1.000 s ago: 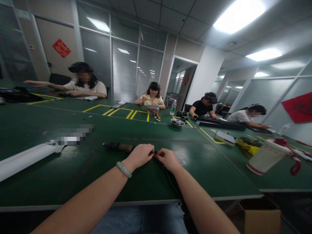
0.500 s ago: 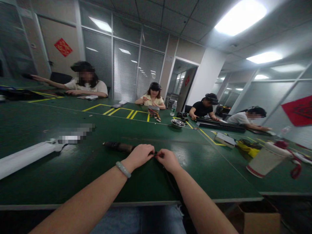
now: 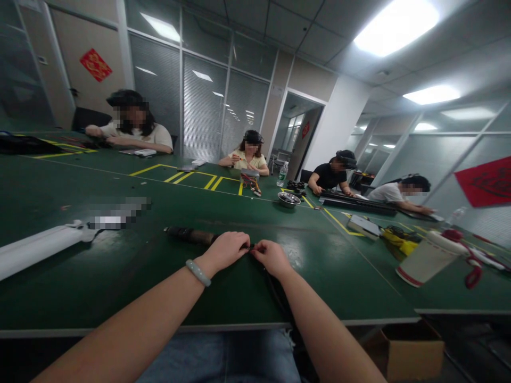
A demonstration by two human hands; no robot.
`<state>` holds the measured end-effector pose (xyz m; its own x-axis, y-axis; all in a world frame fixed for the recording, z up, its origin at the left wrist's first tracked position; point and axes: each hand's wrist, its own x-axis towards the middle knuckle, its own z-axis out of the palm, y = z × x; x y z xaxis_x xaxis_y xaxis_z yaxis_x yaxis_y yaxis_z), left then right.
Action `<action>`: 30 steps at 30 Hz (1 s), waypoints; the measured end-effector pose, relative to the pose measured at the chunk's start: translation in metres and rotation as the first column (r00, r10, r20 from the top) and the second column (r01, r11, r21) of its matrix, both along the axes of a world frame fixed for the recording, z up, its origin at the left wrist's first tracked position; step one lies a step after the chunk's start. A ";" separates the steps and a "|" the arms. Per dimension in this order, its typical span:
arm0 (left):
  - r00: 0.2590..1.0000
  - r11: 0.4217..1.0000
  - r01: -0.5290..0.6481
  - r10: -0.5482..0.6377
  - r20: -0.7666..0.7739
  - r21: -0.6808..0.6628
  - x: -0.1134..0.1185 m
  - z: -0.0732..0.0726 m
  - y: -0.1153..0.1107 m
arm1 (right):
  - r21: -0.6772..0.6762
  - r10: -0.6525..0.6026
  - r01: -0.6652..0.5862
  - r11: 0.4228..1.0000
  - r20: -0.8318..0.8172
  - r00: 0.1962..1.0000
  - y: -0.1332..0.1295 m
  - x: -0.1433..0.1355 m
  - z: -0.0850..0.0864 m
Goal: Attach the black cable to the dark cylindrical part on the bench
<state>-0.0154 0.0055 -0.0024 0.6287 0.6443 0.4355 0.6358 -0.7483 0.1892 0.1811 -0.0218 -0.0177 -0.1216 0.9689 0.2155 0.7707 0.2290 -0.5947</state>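
Note:
In front of me on the green table lies a dark, long cylindrical tool (image 3: pixel 190 234) that looks like a corded electric screwdriver, its narrow metal tip facing left. My left hand (image 3: pixel 229 248), wearing a bracelet (image 3: pixel 198 273) at the wrist, covers the tool's right end. Its fingers are pinched on a small black piece at the start of the cord. My right hand (image 3: pixel 272 258) pinches the same spot from the right, almost touching the left fingertips. From there a black cord (image 3: pixel 275 291) runs down past the table's front edge. The exact joint between the fingertips is hidden.
A long white wrapped object (image 3: pixel 40 248) lies at left. To the right stand a cream cup (image 3: pixel 429 260) and a white box (image 3: pixel 364 227). A metal bowl (image 3: pixel 288 199) and a bottle (image 3: pixel 282 174) are farther back. Several people sit across the table. A cardboard box (image 3: pixel 415 356) is below.
My view has shifted slightly. Both hands stay together at the tool's cord end, with little visible finger movement. The person at far left has drawn an outstretched arm in.

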 end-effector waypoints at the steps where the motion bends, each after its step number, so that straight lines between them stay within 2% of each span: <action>1: 1.000 1.000 -0.001 0.001 0.000 0.000 0.000 0.000 0.000 | 0.007 0.006 -0.006 1.000 0.003 1.000 0.000 0.000 0.000; 10: 1.000 1.000 0.012 -0.012 0.003 0.011 -0.001 -0.001 0.001 | 0.072 0.019 -0.020 0.997 0.016 1.000 0.002 0.001 -0.002; 21: 1.000 1.000 -0.004 0.004 -0.005 0.015 0.000 0.000 -0.001 | 0.040 0.016 -0.017 0.999 0.036 0.999 0.007 0.002 -0.006; 30: 1.000 1.000 -0.009 0.009 0.007 -0.001 0.000 0.000 -0.001 | 0.029 0.022 -0.023 0.999 0.039 0.999 0.003 0.002 0.000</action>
<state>-0.0156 0.0047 -0.0022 0.6199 0.6505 0.4388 0.6414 -0.7422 0.1942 0.1826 -0.0191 -0.0179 -0.1525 0.9590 0.2389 0.7874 0.2639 -0.5571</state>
